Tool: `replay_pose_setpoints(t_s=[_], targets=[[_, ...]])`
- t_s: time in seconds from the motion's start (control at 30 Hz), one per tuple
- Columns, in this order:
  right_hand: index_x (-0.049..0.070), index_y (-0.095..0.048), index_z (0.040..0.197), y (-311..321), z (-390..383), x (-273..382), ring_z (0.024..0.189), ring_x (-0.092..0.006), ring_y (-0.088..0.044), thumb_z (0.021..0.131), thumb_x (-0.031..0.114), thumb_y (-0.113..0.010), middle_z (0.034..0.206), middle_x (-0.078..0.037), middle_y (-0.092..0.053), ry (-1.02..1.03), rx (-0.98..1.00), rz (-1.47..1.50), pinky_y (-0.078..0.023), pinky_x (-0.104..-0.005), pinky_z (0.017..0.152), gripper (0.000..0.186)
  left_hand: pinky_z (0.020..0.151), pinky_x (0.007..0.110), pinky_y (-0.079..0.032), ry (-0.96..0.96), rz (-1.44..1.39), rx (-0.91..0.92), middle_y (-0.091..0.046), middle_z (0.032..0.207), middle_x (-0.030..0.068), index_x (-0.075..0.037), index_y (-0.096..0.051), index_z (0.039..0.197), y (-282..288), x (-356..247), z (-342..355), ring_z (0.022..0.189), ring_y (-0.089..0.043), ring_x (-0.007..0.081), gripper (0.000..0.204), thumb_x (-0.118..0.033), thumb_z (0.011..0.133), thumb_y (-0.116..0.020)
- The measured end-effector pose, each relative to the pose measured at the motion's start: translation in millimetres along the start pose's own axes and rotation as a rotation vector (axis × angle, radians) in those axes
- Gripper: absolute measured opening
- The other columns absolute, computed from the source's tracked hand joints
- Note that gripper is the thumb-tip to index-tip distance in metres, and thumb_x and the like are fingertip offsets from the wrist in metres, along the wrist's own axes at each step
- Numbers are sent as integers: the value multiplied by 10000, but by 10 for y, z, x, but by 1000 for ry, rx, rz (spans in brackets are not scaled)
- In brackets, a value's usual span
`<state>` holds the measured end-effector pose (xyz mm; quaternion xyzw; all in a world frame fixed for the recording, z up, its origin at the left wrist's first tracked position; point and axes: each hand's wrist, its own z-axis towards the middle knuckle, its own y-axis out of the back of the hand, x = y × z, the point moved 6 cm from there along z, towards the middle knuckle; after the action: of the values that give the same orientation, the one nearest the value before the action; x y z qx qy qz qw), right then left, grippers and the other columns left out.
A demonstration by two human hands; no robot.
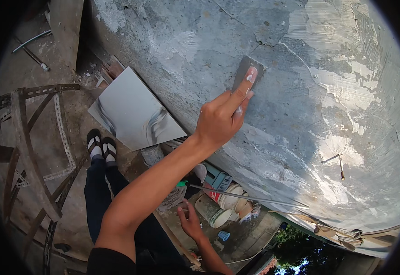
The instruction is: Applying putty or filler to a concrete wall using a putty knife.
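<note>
My left hand [220,112] reaches up across to the rough grey wall [282,123]. Its index finger lies stretched along a small flat grey scraper [241,74], pressing it to the wall. The other fingers are bent round the lower part, which they hide. White paste is smeared on the fingertips. Patches of white filler [340,91] cover parts of the wall, most thickly at the right. Low down, my right hand [191,223] hangs with thumb and fingers apart and nothing visible in it. Below it lies a small blue cup [224,235].
A glossy grey-white panel [136,114] leans near the wall's base. Several buckets [230,197] and a teal box [214,176] stand below. A rusty metal frame [30,151] fills the left. Bent nails [340,165] stick out of the wall; a thin rod [255,199] crosses above the buckets.
</note>
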<state>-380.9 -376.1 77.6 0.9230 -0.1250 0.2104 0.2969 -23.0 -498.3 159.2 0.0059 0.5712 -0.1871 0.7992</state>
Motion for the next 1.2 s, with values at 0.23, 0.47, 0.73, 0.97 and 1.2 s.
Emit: replay_pose_setpoints(t_s=[0.23,0.47,0.73,0.97,1.2], targets=[[37,-400,1393,-9,-31,-71,848,-140,-586,984,281,-545,1038,-99,-588,-49,2,-33,-476,-287,754,498,449,368,-423,39,8,-15,-529,608,104,-146,-480,1400,21,256,-405,468,-484,266,586,-22,850,-640],[40,-398,1395,-29,36,-25,831,-131,-574,985,273,-539,1041,-92,-582,-54,-7,29,-472,-281,746,493,473,335,-430,10,2,-39,-584,676,148,-107,-472,1399,12,362,-286,519,-530,277,570,-4,861,-628],[15,-390,1389,30,63,-59,849,-134,-580,982,269,-546,1037,-88,-586,-47,-7,8,-480,-284,753,504,791,222,-463,356,-100,-54,-458,1408,228,61,-351,1419,45,416,-278,1062,-558,117,477,-69,982,-492],[10,-382,1391,-3,44,-56,866,-137,-588,983,264,-543,1044,-91,-585,-98,17,29,-482,-283,765,506,685,188,-436,516,-257,-6,-445,1436,188,65,-294,1441,-98,224,-517,919,-503,49,509,-116,1002,-477],[-1,-351,1396,57,18,-168,926,-154,-594,989,209,-524,1085,-102,-574,-59,-23,34,-478,-288,803,489,657,194,-432,566,-331,-83,-477,1410,153,39,-279,1457,-169,161,-476,787,-447,40,507,-100,1007,-464]])
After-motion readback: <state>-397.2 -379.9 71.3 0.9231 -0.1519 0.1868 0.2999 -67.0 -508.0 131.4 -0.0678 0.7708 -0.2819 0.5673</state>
